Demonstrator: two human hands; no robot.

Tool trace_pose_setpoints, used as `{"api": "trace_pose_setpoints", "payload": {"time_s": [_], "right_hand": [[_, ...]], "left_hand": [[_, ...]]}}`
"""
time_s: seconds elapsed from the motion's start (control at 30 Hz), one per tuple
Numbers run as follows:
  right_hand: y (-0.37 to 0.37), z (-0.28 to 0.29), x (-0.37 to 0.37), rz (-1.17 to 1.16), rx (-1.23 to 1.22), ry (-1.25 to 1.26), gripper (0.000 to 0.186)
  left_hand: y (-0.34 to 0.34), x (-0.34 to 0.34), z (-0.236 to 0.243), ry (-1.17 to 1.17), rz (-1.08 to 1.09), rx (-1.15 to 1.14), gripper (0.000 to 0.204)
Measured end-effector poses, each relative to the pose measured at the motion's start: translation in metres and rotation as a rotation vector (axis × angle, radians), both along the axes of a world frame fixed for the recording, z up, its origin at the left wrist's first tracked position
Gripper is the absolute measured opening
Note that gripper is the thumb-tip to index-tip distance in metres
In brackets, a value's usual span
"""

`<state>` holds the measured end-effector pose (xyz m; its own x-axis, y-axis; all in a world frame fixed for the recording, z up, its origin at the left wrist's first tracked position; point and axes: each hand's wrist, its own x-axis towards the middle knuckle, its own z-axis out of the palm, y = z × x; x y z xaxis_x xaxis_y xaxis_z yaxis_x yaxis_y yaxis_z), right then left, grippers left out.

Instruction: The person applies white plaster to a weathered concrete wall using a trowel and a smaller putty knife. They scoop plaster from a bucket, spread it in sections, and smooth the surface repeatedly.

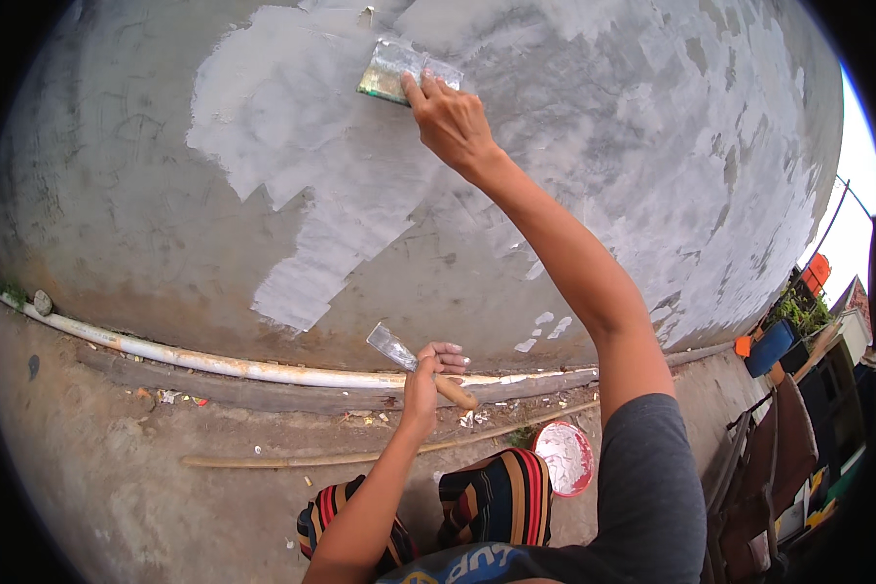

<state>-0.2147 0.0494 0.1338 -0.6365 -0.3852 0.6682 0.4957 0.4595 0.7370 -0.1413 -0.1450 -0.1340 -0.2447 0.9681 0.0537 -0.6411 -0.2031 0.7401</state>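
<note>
My right hand [453, 122] reaches up to the wall, its fingers closed on a wide flat putty blade [389, 73] that lies against the surface. White filler [273, 107] covers that part of the grey wall [117, 195] in uneven patches. Lower down, my left hand [424, 382] holds a narrower putty knife [393, 346] by its wooden handle [455, 393], the metal blade pointing up and left. Some fingers of this hand stretch out to the right and carry white smears. The knife is in front of the wall's foot, apart from the other blade.
A red-rimmed bucket [566, 457] of white paste stands by my right knee. Along the wall's foot run a white pipe [243, 370] and a ledge; a long wooden pole [311, 459] lies on the ground. At the right are a brown chair-like object [788, 438] and a blue container [771, 348].
</note>
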Motion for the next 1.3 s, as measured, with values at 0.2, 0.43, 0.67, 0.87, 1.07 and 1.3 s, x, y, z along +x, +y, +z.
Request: {"api": "trace_pose_setpoints", "payload": {"time_s": [0.2, 0.43, 0.67, 0.87, 1.07, 1.3], "right_hand": [[-0.021, 0.067, 0.033, 0.154, -0.118, 0.234, 0.040], [0.017, 0.026, 0.003, -0.038, -0.061, 0.213, 0.049], [-0.026, -0.010, 0.050, -0.046, -0.461, -0.148, 0.045], [-0.033, 0.140, 0.058, 0.159, -0.081, 0.154, 0.047], [-0.017, 0.140, 0.025, 0.087, -0.259, 0.076, 0.035], [0.002, 0.014, 0.057, -0.093, -0.140, -0.125, 0.050]], "left_hand": [[-0.007, -0.006, 0.005, 0.006, 0.015, -0.030, 0.033], [0.000, -0.005, 0.002, 0.011, 0.023, -0.053, 0.032], [-0.001, -0.008, -0.002, -0.008, 0.032, -0.075, 0.032], [0.005, -0.008, -0.005, 0.028, 0.018, -0.056, 0.033], [0.004, -0.014, -0.007, 0.020, 0.043, -0.060, 0.033], [-0.002, -0.014, -0.005, 0.009, 0.061, -0.057, 0.034]]}}
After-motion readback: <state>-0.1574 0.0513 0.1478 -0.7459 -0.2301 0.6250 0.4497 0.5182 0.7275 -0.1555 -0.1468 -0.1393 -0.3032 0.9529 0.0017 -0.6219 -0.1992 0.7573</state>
